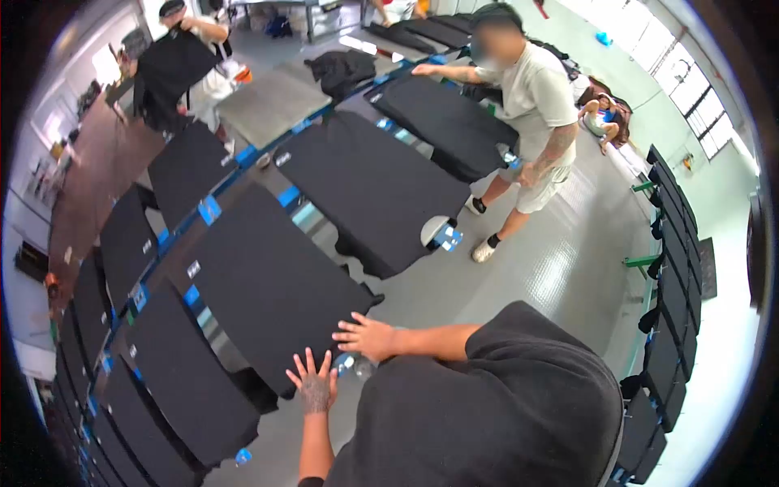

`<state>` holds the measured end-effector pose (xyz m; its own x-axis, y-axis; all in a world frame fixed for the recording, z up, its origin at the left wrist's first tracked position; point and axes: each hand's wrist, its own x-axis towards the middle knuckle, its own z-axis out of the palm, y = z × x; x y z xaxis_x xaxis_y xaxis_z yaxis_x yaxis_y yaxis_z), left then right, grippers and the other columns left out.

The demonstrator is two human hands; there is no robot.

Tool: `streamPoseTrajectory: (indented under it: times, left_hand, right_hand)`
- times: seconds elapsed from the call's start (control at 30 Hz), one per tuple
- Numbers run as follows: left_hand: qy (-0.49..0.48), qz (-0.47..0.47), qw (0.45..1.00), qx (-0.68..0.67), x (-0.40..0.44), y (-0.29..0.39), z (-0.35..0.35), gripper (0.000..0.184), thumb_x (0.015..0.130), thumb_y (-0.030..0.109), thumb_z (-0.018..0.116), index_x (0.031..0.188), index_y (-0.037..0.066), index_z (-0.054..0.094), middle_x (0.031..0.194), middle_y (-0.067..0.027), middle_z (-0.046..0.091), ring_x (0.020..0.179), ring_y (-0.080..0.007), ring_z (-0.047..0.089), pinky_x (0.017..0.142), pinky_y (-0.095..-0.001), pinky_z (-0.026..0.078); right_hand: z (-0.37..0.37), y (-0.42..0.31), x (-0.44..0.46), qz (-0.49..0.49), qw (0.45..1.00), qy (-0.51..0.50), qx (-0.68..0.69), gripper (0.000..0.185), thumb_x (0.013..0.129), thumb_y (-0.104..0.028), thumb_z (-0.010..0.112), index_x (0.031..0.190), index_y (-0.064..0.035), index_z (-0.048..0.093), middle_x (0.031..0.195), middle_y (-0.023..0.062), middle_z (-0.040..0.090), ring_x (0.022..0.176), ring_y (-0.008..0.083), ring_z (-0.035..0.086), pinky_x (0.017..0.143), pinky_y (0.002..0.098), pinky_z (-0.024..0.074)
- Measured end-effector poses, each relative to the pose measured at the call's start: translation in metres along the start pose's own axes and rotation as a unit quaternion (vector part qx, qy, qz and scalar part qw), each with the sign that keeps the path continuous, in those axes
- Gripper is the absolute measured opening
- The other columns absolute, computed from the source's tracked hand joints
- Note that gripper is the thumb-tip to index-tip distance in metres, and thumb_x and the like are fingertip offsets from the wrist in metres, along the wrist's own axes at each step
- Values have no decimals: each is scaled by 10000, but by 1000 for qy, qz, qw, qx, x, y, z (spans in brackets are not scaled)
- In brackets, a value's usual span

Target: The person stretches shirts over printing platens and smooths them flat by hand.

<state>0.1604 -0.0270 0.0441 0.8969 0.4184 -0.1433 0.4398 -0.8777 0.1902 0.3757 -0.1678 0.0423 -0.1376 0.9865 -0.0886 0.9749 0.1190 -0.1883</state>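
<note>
A black T-shirt (272, 280) is spread flat on a sloping board in front of me, with a small white label mark near its far end. My left hand (314, 387), with a dark pattern on its back, lies at the near edge of this shirt, fingers spread. Beside it, my right hand (367, 337) rests on the same edge near the corner, its fingers also stretched out. Neither hand grips anything. Just below the right hand, a blue-and-white board end (346, 364) shows.
More black shirts (373, 183) lie on boards along a blue-marked rail (209, 209). To the right, a co-worker (531, 105) stands by another board. Farther off, a person (195, 57) holds up a black garment. A rack of dark panels (673, 268) lines the right wall.
</note>
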Motion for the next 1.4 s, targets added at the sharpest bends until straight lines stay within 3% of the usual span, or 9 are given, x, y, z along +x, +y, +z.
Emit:
streamPoseTrajectory:
  times: [0.07, 0.17, 0.37, 0.57, 0.63, 0.73, 0.9, 1.07, 1.4]
  left_hand:
    - [17, -14, 1000, -21, 0, -1, 6, 491, 902, 373, 585, 1381, 315, 497, 1557, -119, 234, 1441, -408, 120, 1082, -697, 84]
    - [41, -31, 997, -49, -2, -3, 18, 501, 883, 343, 622, 1370, 335, 505, 1554, -100, 250, 1449, -362, 126, 1093, -685, 86]
    - [314, -201, 909, -187, -36, -15, 42, 462, 835, 186, 701, 1238, 7, 563, 1311, -212, 511, 1184, -329, 511, 991, -415, 427]
    - [81, -545, 523, -651, -73, 19, 63, 315, 919, 382, 558, 961, 70, 574, 1033, -74, 596, 948, -253, 550, 882, -374, 460]
    - [-20, -473, 576, -666, -96, -50, 222, 376, 897, 441, 610, 952, 75, 547, 1004, -76, 592, 925, -235, 551, 848, -390, 476]
    - [-220, -483, 602, -597, -75, 5, 246, 441, 891, 497, 620, 977, 70, 557, 979, -70, 596, 899, -208, 562, 807, -401, 495]
    - [-86, -325, 672, -659, 14, 194, 165, 448, 906, 492, 607, 1030, 62, 577, 949, -53, 603, 871, -187, 576, 813, -363, 496]
    - [-120, -347, 586, -722, 81, 292, 90, 493, 944, 368, 591, 1301, 46, 483, 1211, -129, 576, 1062, -248, 587, 875, -387, 491]
    - [8, -277, 586, -762, 161, 272, 63, 531, 936, 393, 599, 1325, 58, 462, 1212, -103, 564, 990, -230, 598, 831, -397, 496]
  right_hand:
    - [7, -5, -7, 14, 999, 3, 48, 561, 800, -267, 636, 1331, -125, 527, 1535, 56, 307, 1447, 265, 196, 1131, 578, 171]
    - [-4, -3, -28, 27, 978, 12, 206, 514, 826, -231, 625, 1306, -97, 497, 1445, 91, 399, 1144, 347, 564, 949, 478, 467]
    - [10, 22, -69, 63, 960, 38, 270, 438, 860, -227, 600, 1262, -84, 497, 1295, 99, 481, 947, 358, 621, 803, 478, 514]
    - [2, 83, -154, 135, 934, 166, 284, 420, 860, -232, 608, 1238, -71, 523, 1208, 100, 540, 905, 325, 635, 788, 446, 517]
    - [-7, 113, -201, 158, 918, 174, 320, 402, 853, -232, 616, 1212, -64, 548, 1159, 105, 565, 883, 302, 644, 784, 432, 520]
    - [-15, 150, -267, 234, 871, 180, 393, 364, 847, -241, 620, 1160, -59, 592, 1099, 116, 606, 928, 297, 633, 817, 420, 511]
    - [2, 206, -353, 354, 834, 172, 387, 338, 845, -241, 612, 1130, -60, 613, 1088, 122, 621, 986, 317, 614, 859, 414, 499]
    - [10, 256, -388, 300, 880, 135, 342, 326, 803, -194, 603, 1100, -64, 634, 1040, 130, 650, 957, 340, 627, 846, 430, 505]
    - [44, 282, -369, 376, 865, -82, 323, 396, 755, -263, 634, 1107, -80, 650, 1057, 187, 666, 996, 360, 631, 850, 465, 506]
